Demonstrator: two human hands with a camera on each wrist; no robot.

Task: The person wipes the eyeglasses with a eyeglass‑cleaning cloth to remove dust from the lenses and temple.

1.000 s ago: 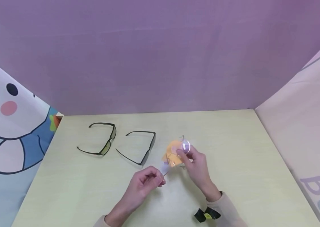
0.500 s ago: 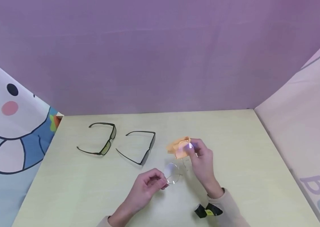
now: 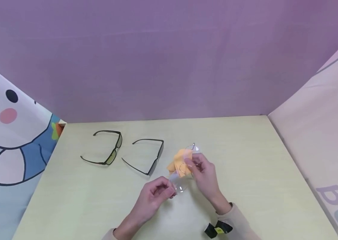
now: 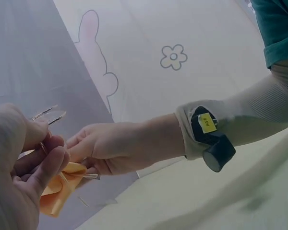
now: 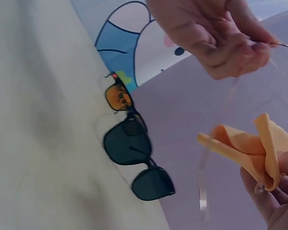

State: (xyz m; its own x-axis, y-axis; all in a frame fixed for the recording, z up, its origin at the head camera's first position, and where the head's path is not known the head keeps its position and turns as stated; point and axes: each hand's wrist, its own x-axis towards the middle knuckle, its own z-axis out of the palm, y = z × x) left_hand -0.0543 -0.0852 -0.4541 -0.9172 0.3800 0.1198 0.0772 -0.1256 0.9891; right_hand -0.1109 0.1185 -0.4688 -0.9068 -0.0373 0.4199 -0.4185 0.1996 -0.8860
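Thin-rimmed eyeglasses (image 3: 181, 187) with clear round lenses are held between both hands above the table. My left hand (image 3: 154, 197) pinches their frame near the closer lens. In my right hand (image 3: 203, 173) is an orange cloth (image 3: 180, 162), folded and gripped between thumb and fingers against the middle of the eyeglasses. The far lens shows beyond the right fingers. From the right wrist view, the cloth (image 5: 242, 148) bunches between the right thumb and fingers, below the left hand (image 5: 221, 40). In the left wrist view the cloth (image 4: 60, 191) hangs beneath the right hand (image 4: 117, 146).
Two pairs of dark-framed glasses lie unfolded on the pale table (image 3: 246, 160): one with greenish lenses (image 3: 112, 156) at left, another with dark lenses (image 3: 154, 166) beside it. A black wrist camera (image 3: 217, 230) sits at the right sleeve. A purple backdrop (image 3: 169, 66) rises behind.
The right hand with the cloth moves up and right at half a second ago, then back down and left now. The eyeglasses tilt along; the left hand stays nearly in place.
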